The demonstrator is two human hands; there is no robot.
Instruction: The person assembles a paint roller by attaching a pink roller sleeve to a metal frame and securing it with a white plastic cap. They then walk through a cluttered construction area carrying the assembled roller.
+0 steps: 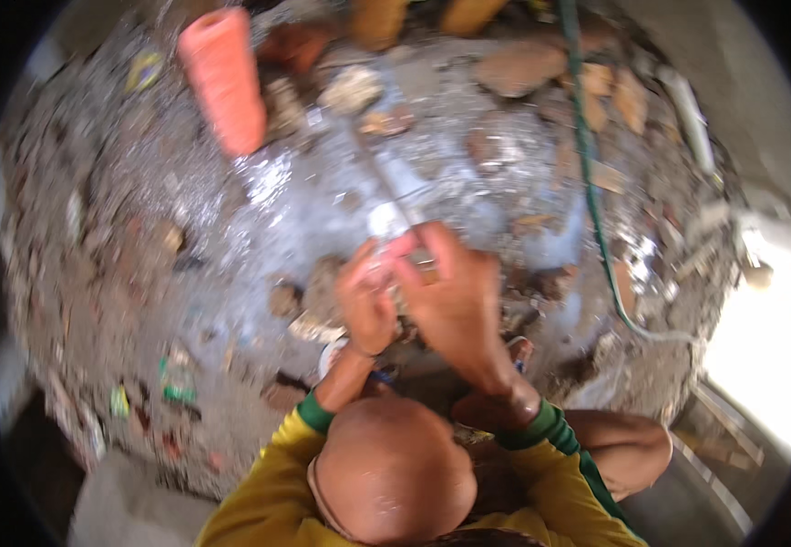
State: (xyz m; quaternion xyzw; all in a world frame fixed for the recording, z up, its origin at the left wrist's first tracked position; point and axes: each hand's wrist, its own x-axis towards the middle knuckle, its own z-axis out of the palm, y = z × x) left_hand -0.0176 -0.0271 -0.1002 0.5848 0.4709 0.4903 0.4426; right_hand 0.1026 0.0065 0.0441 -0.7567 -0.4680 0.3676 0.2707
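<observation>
Two hands close together at mid-view, fingers bent inward, tips nearly meeting; left hand (pixel 367 305) narrow, blurred, can't tell if it grips anything; right hand (pixel 461 296) curled, fingertips at the near end of a thin rod (pixel 380 173); firm grip or mere contact, can't tell through the blur; rod slants up and leftward from there over wet grey ground (pixel 300 210); bright white patch beside the left fingertips, could be an object or glare.

Both forearms come up from the lower edge in yellow sleeves (pixel 272 483) with green cuffs (pixel 314 413); bent bare leg (pixel 628 447) at lower right.

Around the work: orange tapered tube (pixel 225 87) at upper left, tilted in view; pale stone (pixel 352 89) near the rod's far end; flat reddish slab (pixel 518 69) at upper right; green hose (pixel 585 155) running down the right side, well apart from the hands; white pipe (pixel 690 123) beyond it; green plastic scrap (pixel 177 378) at lower left.
</observation>
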